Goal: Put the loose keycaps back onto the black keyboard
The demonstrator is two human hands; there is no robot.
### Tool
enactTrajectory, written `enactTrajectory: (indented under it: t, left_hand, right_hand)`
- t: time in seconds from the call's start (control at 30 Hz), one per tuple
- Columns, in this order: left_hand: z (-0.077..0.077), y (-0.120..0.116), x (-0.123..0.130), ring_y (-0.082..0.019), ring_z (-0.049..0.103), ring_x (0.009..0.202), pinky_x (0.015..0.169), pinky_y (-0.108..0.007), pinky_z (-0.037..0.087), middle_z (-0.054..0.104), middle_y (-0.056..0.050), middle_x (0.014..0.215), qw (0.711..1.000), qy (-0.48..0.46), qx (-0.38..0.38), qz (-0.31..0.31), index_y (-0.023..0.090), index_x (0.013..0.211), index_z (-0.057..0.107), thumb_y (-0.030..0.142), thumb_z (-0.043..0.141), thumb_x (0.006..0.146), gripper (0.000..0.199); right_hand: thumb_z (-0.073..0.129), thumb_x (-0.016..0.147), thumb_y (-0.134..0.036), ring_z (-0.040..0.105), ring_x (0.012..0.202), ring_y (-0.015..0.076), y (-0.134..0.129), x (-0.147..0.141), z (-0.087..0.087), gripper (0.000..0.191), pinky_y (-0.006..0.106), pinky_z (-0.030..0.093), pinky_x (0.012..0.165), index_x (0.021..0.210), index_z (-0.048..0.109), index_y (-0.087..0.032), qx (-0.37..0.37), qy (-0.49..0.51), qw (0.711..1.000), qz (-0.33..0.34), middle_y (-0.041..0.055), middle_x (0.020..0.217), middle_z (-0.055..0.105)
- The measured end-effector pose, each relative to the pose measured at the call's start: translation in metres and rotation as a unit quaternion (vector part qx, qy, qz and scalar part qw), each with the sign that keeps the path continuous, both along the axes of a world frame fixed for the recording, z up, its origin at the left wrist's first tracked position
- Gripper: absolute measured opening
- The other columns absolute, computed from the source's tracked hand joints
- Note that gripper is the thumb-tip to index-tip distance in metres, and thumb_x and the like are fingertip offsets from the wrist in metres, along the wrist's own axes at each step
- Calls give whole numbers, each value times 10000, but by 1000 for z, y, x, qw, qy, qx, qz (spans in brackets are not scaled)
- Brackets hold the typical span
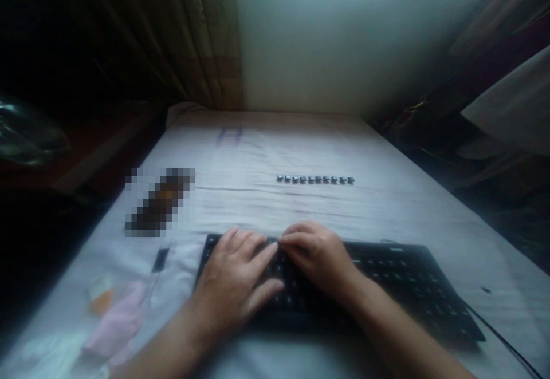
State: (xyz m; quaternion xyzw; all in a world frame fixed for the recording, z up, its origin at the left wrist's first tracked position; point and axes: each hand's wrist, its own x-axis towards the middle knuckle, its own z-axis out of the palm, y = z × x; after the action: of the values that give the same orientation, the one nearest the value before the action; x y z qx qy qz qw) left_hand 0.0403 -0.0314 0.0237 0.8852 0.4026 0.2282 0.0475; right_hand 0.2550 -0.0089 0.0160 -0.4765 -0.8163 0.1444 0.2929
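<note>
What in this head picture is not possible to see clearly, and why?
Head view:
Keyboard keys beneath left hand and right hand: covered by them.
Whether the right hand pinches anything: too blurred.
Markings on small dark pieces: too small.
Pixelated item: masked by blocks.
Cable: cut off by bottom edge.

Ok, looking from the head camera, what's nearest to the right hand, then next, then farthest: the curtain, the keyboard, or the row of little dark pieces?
1. Keyboard: right under the right hand.
2. Row of little dark pieces: beyond it.
3. Curtain: far back, left.
</note>
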Motion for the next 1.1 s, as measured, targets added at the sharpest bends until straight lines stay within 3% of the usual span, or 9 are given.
enactTrajectory:
  t: [0.23,0.37,0.67,1.1]
  left_hand:
    - [1,0,1,-272,560,1112,1074,-519,377,666,-75,1148,1000,6,12,4,247,1219,647,493,554,909,407]
    - [-1,0,0,-266,561,1121,1090,-518,362,662,-68,1160,1000,-1,1,7,256,1223,644,491,567,902,406]
    - [-1,0,-1,-268,559,1151,1092,-516,344,669,-55,1193,1000,-11,-4,8,258,1219,641,502,522,928,398]
    - [-1,0,-1,-275,556,1142,1081,-532,372,656,-76,1187,1000,3,8,5,244,1227,639,440,563,914,377]
  right_hand:
    - [640,892,-241,666,802,174,0,-2,0,136,295,515,758,849,769,-253,-6,-30,1000,-6,36,869,738]
    - [639,880,-220,672,816,173,1,-1,-1,134,296,526,764,850,766,-252,-25,7,1000,-1,35,872,737]
    - [592,859,-201,702,837,176,7,9,17,153,296,545,805,841,744,-210,-158,121,980,-23,39,877,758]
    - [582,864,-190,699,859,186,7,10,13,161,306,532,811,843,741,-208,-174,66,982,-44,42,895,762]
